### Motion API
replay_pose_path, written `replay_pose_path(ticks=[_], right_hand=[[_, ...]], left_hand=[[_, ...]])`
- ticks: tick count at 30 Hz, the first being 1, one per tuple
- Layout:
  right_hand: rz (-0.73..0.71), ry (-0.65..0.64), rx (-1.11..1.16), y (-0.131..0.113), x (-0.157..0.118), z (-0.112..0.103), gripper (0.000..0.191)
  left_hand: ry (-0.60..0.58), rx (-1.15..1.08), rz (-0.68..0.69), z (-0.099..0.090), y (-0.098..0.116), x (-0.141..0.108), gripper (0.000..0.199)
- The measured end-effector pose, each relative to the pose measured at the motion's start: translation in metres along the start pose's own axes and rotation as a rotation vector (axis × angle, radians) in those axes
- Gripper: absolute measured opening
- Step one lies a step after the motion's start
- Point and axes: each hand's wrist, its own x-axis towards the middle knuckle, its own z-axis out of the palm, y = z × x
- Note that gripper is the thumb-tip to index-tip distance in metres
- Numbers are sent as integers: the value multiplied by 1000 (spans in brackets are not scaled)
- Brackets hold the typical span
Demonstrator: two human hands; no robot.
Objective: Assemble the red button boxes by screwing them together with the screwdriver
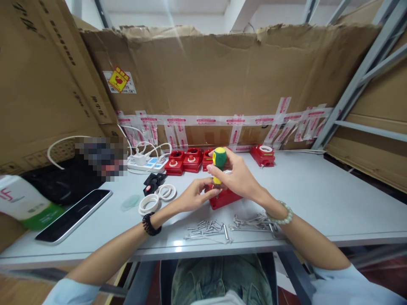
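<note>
A screwdriver with a green and yellow handle (219, 158) stands upright over a red housing (225, 199) on the table. My right hand (239, 174) is closed around the handle. Just left of it, my left hand (197, 194) has its thumb and fingers pinched near the screwdriver's lower end, at the housing's left part. What is between those fingers is too small to make out. Loose screws (208, 226) lie in front of the housing, and more metal parts (254, 221) lie to their right.
Red units with round knobs (191, 159) stand at the back beside a white power strip (148, 164). Another red unit (263, 156) is at the back right. White rings (149, 204), black parts (154, 183) and a phone (74, 216) lie left. Cardboard (203, 76) closes off the back.
</note>
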Motion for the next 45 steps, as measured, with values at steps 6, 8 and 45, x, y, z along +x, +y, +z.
replay_pose_path(ticks=[6,8,45], right_hand=[[18,-111,164,-7,-2,2,28],[28,-136,171,-8,-2,3,34],[-22,35,-14,-5,-3,-3,22]], left_hand=[[101,-96,-26,3,-12,6,30],[184,-64,-17,3,-13,7,32],[155,141,-17,4,-1,4,32]])
